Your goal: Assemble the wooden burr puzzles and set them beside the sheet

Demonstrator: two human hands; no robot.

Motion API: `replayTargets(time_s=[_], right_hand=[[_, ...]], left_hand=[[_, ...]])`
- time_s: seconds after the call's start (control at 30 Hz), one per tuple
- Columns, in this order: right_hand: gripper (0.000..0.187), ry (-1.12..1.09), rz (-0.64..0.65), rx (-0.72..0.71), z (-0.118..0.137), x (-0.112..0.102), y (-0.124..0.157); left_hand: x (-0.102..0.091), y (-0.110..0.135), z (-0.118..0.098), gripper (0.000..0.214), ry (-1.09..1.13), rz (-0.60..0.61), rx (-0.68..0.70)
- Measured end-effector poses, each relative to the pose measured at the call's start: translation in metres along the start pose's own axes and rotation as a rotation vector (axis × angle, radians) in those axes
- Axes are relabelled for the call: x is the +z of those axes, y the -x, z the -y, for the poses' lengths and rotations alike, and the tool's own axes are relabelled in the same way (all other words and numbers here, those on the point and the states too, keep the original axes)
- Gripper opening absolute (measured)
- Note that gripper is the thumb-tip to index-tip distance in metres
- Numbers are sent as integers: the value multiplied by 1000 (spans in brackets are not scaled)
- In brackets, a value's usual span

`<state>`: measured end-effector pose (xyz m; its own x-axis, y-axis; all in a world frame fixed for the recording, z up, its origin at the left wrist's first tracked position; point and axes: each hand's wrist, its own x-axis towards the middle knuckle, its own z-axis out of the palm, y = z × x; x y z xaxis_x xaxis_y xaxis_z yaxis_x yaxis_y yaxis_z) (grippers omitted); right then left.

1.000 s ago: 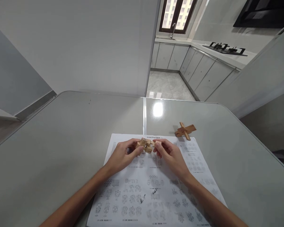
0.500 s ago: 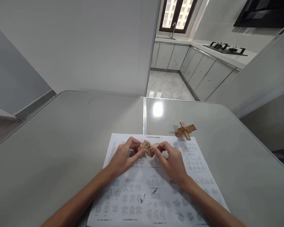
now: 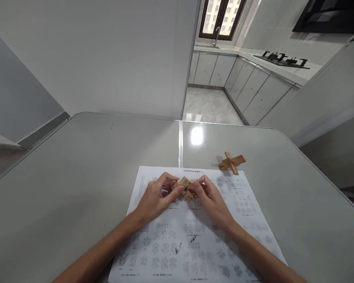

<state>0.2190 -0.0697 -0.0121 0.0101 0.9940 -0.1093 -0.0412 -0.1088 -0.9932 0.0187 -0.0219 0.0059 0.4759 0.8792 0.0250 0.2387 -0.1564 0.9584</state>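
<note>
Between my two hands is a small wooden burr puzzle [image 3: 185, 182] of pale interlocking blocks, held just above a printed sheet. My left hand [image 3: 157, 194] pinches its left side with thumb and fingers. On the right side, my right hand [image 3: 211, 198] grips it the same way, its fingertips covering part of the blocks. How the pieces lock together is partly hidden by the fingers. Beneath both hands lies the white instruction sheet [image 3: 165, 253], covered with small line diagrams and text.
A second wooden puzzle piece, a cross of flat and rod-like parts [image 3: 232, 163], rests at the sheet's upper right edge. The grey table [image 3: 76, 177] has a metal seam down its middle. Beyond it are a white wall and a kitchen with a sink and a stove [image 3: 283, 59].
The burr puzzle has turned and tilted slightly in my hands, its lower block now pointing further down. Both hands keep hold, with the right fingers shifted a little.
</note>
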Motion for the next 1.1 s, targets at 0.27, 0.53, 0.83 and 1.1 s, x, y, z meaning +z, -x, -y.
replayTargets(time_s=[0.27, 0.53, 0.83, 1.1], right_hand=[[40, -255, 215, 107, 11, -9, -5], [38, -78, 126, 39, 10, -14, -7], [37, 41, 140, -56, 1, -18, -8], [40, 89, 271, -42, 3, -13, -2]], left_hand=[[-6, -2, -4, 35, 70, 17, -44], [-7, -2, -7, 35, -8, 3, -50], [-7, 0, -2, 32, -142, -9, 44], [-7, 2, 4, 31, -287, 112, 145]])
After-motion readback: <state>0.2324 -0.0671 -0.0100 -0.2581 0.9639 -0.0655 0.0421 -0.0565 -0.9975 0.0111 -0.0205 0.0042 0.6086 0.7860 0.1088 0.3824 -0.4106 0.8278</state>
